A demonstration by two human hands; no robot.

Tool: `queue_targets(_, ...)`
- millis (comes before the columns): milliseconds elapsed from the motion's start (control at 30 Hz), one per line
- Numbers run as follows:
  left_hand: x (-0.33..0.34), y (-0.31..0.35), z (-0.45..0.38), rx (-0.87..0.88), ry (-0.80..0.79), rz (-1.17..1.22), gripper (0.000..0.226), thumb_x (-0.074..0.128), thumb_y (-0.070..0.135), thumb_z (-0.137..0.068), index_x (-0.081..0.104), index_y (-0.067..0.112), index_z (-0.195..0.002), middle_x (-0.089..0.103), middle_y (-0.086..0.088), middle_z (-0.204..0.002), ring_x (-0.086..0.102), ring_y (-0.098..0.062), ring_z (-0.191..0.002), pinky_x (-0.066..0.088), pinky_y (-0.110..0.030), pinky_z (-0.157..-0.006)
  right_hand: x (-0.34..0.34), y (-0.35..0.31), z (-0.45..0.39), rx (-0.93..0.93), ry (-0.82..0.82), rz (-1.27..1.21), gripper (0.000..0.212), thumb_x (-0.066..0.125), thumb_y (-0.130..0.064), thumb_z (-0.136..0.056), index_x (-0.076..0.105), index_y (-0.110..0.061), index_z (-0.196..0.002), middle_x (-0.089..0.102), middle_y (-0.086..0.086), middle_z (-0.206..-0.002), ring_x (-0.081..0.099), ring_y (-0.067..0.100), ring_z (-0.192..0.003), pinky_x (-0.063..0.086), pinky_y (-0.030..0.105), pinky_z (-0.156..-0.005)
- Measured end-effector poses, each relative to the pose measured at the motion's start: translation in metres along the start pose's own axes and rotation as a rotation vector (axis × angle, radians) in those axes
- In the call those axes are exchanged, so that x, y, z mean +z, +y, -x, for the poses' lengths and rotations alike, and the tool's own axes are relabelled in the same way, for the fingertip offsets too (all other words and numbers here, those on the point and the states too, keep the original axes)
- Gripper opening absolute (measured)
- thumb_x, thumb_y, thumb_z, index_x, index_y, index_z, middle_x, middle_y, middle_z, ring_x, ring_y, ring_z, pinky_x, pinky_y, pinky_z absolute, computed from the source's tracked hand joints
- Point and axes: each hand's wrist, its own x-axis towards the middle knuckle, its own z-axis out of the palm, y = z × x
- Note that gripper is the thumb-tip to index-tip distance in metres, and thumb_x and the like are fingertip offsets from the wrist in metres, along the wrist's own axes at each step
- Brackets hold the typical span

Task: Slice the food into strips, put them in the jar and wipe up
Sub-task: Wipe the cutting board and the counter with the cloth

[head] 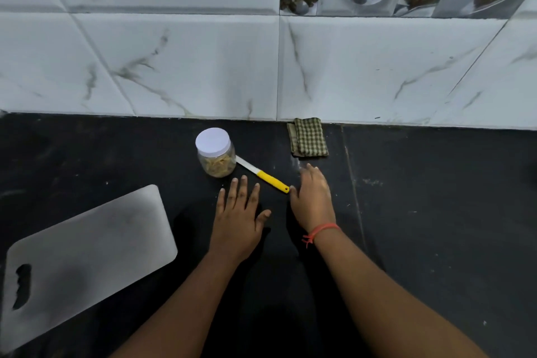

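From the head view, we judged the task to be close to its end. The jar [216,154] stood upright on the dark surface [436,212], near the far wall, with its white lid [212,140] on and pale yellowish strips [218,166] showing through the clear wall in its lower part, so the slicing and the filling looked done. The cutting board [87,253] lay bare at the near left, well apart from the jar, with no food on it that we could see. The knife [263,174] lay flat just to the right of the jar, its blade tip beside or behind the jar's base and its yellow handle pointing toward the near right. The checked cloth [308,137] sat folded against the foot of the wall, to the right of the jar, touched by neither hand. Faint pale specks and a smear remained on the surface near the cloth, so we could not tell whether the wiping was finished. Our left hand [238,215] lay released, fingers straight and spread, just near of the knife and holding nothing. Our right hand [312,197] was likewise released, fingers extended toward the cloth, its thumb just beside the end of the knife handle, grasping nothing.
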Motion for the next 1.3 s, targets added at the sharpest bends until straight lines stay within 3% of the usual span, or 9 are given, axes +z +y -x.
queue_targets(200, -0.009, -0.033, 0.048, -0.094, -0.016, -0.019, 0.072, 0.013, 0.059, -0.1, 0.029, 0.018, -0.157, 0.02, -0.014, -0.165, 0.015, -0.031, -0.154, 0.016, -0.054, -0.123, 0.022, -0.035, 0.055, -0.131, -0.076, 0.12, 0.053, 0.045, -0.041, -0.098, 0.037, -0.015, -0.144, 0.025, 0.007, -0.158, 0.013, 0.026, -0.149, 0.021, 0.048, -0.119)
queue_targets(367, -0.025, -0.076, 0.085, -0.158, -0.022, -0.025, 0.075, -0.001, 0.062, -0.097, 0.011, 0.023, -0.16, 0.003, -0.01, -0.168, -0.002, -0.026, -0.155, 0.003, -0.05, -0.124, 0.043, -0.077, 0.085, -0.209, -0.148, 0.152, 0.057, 0.037, -0.046, -0.1, 0.03, -0.019, -0.149, 0.016, 0.004, -0.162, 0.004, 0.023, -0.151, 0.014, 0.046, -0.121)
queue_targets(500, -0.034, -0.125, 0.113, -0.243, -0.028, -0.032, 0.077, -0.003, 0.062, -0.095, 0.009, 0.022, -0.16, 0.003, -0.01, -0.168, -0.002, -0.027, -0.155, 0.001, -0.051, -0.124, 0.063, -0.123, 0.103, -0.263, -0.187, 0.151, 0.059, 0.037, -0.046, -0.1, 0.028, -0.018, -0.151, 0.016, 0.005, -0.162, 0.005, 0.023, -0.151, 0.014, 0.044, -0.122)
queue_targets(633, -0.041, -0.179, 0.144, -0.363, -0.043, -0.027, 0.081, -0.007, 0.06, -0.093, 0.009, 0.02, -0.161, 0.003, -0.011, -0.168, -0.004, -0.028, -0.155, -0.003, -0.05, -0.124, 0.085, -0.168, 0.114, -0.282, -0.233, 0.135, 0.06, 0.041, -0.046, -0.099, 0.031, -0.015, -0.149, 0.03, 0.007, -0.156, 0.02, 0.025, -0.147, 0.018, 0.041, -0.121)
queue_targets(733, -0.044, -0.218, 0.169, -0.48, -0.015, 0.028, 0.083, -0.007, 0.061, -0.091, 0.011, 0.02, -0.161, 0.002, -0.011, -0.169, -0.008, -0.027, -0.155, -0.008, -0.048, -0.123, 0.1, -0.201, 0.118, -0.322, -0.203, 0.161, 0.056, 0.046, -0.047, -0.097, 0.044, -0.012, -0.141, 0.049, 0.009, -0.138, 0.041, 0.028, -0.129, 0.033, 0.04, -0.112)
queue_targets(967, -0.046, -0.285, 0.213, -0.693, 0.01, 0.083, 0.068, 0.015, 0.053, -0.103, 0.019, 0.017, -0.16, 0.008, -0.012, -0.168, -0.003, -0.028, -0.155, 0.0, -0.05, -0.124, 0.126, -0.251, 0.113, -0.259, -0.196, 0.256, 0.047, 0.044, -0.05, -0.096, 0.052, -0.014, -0.125, 0.052, 0.008, -0.126, 0.045, 0.028, -0.115, 0.042, 0.042, -0.098)
queue_targets(1133, -0.049, -0.305, 0.215, -0.835, 0.074, 0.347, 0.065, 0.034, 0.046, -0.105, 0.022, 0.011, -0.158, 0.006, -0.015, -0.168, 0.01, -0.032, -0.154, 0.015, -0.047, -0.124, 0.136, -0.268, 0.107, -0.132, -0.21, 0.24, 0.046, 0.047, -0.048, -0.095, 0.051, -0.012, -0.123, 0.053, 0.011, -0.125, 0.046, 0.031, -0.116, 0.041, 0.045, -0.094)
queue_targets(1300, -0.057, -0.314, 0.202, -0.973, 0.282, 0.601, 0.038, 0.045, 0.036, -0.103, 0.057, 0.012, -0.13, 0.04, -0.013, -0.155, 0.04, -0.034, -0.139, 0.037, -0.05, -0.112, 0.139, -0.272, 0.096, -0.006, -0.237, 0.069, 0.036, 0.049, -0.023, -0.093, 0.048, -0.005, -0.125, 0.049, 0.018, -0.128, 0.045, 0.037, -0.118, 0.041, 0.045, -0.095)
